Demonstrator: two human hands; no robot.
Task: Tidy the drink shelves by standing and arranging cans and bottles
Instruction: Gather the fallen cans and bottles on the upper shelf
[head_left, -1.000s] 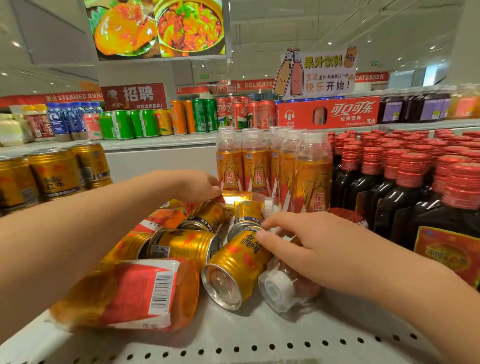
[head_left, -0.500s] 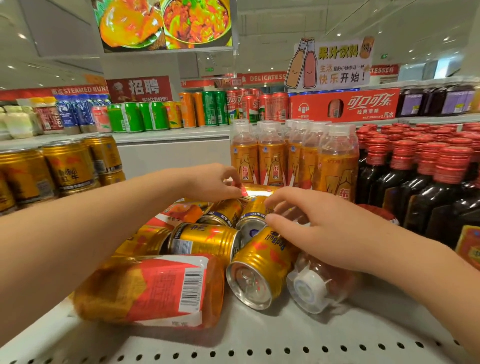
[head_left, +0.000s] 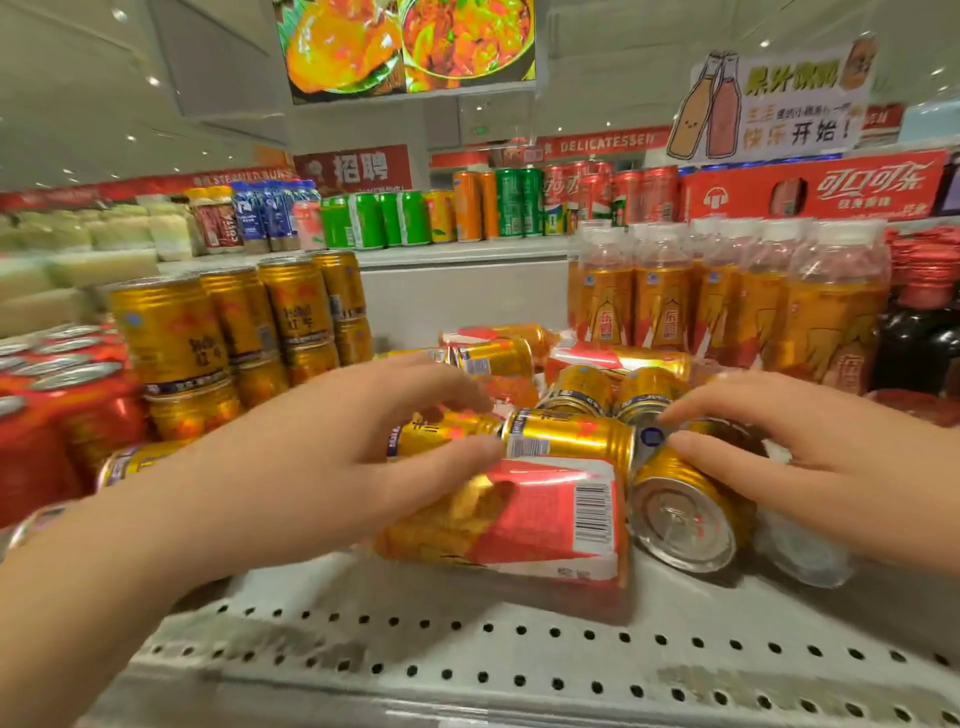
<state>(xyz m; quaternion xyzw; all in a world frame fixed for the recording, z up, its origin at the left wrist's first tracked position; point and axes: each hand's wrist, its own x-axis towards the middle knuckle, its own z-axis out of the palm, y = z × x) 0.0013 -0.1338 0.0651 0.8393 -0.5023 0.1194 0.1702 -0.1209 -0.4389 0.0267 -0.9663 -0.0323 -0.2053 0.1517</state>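
Note:
Several gold cans and orange-labelled bottles lie toppled in a heap on the perforated shelf (head_left: 467, 649). My left hand (head_left: 332, 457) reaches in from the left, with fingers above and thumb below a lying gold can (head_left: 441, 434), and grips it. My right hand (head_left: 810, 457) rests with fairly straight fingers on a gold can (head_left: 680, 514) whose base faces me. A bottle with a red and orange label (head_left: 519, 519) lies in front of the heap. Under my right wrist lies another bottle (head_left: 800, 556), partly hidden.
Gold cans (head_left: 171, 332) stand stacked at the left, beside red cans (head_left: 52, 415). Upright orange bottles (head_left: 727, 301) stand behind the heap, and dark bottles with red caps (head_left: 919, 332) at the right. The upper shelf holds green, orange and red cans (head_left: 467, 208).
My left hand has drawn back from the far end of the heap to a nearer lying gold can. My right hand stays on the heap's right side. The view has shifted left.

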